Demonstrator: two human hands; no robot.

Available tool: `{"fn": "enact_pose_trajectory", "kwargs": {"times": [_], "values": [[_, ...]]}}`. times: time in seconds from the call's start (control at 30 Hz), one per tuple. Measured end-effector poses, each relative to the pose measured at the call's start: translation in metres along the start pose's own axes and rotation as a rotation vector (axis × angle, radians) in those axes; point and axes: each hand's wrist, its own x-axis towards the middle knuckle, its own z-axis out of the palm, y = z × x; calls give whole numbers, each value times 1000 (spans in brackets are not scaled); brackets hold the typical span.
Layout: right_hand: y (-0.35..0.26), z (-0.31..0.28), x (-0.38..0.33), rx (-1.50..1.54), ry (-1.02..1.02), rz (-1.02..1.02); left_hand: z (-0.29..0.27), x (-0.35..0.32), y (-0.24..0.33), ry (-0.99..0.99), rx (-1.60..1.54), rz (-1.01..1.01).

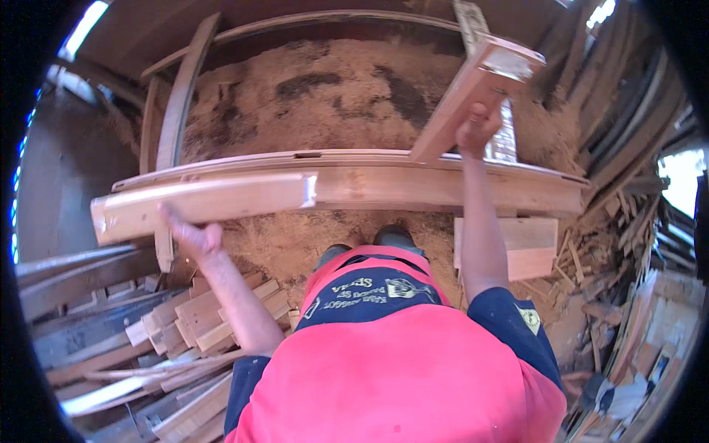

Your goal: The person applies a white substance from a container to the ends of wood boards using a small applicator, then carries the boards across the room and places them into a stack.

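My left hand (196, 238) is closed on the near edge of a short, pale wooden board (236, 201), which lies roughly level on the left and looks slightly blurred. On the right, my right hand (478, 131) grips a second, reddish wooden plank (461, 103). This plank slants away toward the upper right, with a whitish far end. Behind and beneath both pieces runs a long wooden beam (399, 186) with a slot in its top face. Whether either held piece rests on the beam, I cannot tell.
A wooden rail (185, 96) supports the beam at left, and another support (504, 136) stands at right. Sawdust (310, 96) covers the ground beyond. Stacked offcuts (199, 317) lie at lower left. Scrap wood (628, 251) piles up at right, near a short board (528, 240).
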Motion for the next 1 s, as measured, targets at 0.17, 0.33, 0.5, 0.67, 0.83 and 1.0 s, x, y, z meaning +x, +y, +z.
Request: {"fn": "enact_pose_trajectory", "kwargs": {"times": [0.17,0.33,0.5,0.67,0.83,1.0], "values": [[11,-7,3,28,63,-109,24,24,2,-132,-150,-23],[-4,-2,3,86,62,-116,40,24,6,-206,-157,62],[9,-3,2,60,38,-128,76,49,-1,-113,-1,352],[6,-3,4,50,26,-147,102,80,-37,-115,131,560],[-1,-3,4,44,51,-145,92,106,-90,-275,261,497],[-6,0,5,32,67,-187,83,124,-110,-316,161,428]]}}
